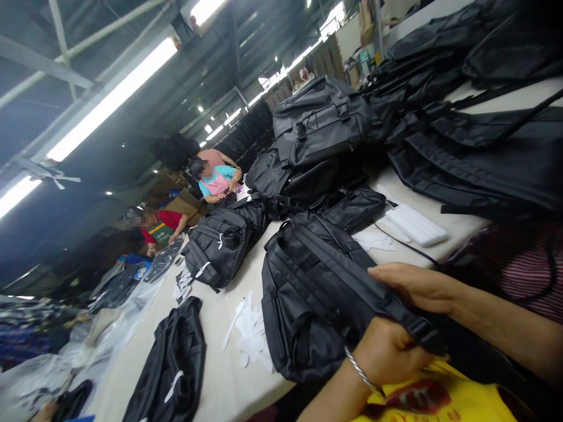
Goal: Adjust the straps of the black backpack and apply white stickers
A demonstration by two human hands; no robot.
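Black synthetic-fabric backpack (316, 293) lies flat at the near edge of the long pale worktable (229, 375), back panel up and shoulder straps uppermost, so the strap side faces the person working on it.

Left hand (389, 351), steel bangle at the wrist, is curled shut round the black webbing shoulder strap (413, 325) near its lower end, knuckles up, wrist bent in towards the body. It appears to pull the strap taut off the pack; the thumb is hidden, so how firm the hold is cannot be made out.

Right hand (416, 286) lies flat across the same strap a little higher up, fingers straight and together, palm down: pressing rather than grasping, nothing enclosed. Forearm enters from the right, low over the table edge.

Just beside the pack: loose white paper tags (253, 334) scattered on the tabletop and a white flat foam pad (416, 225). Further black backpacks (321, 120) are heaped behind and along the table, within reach. Two other people (215, 176) stand at the far end, bent over packs of their own.
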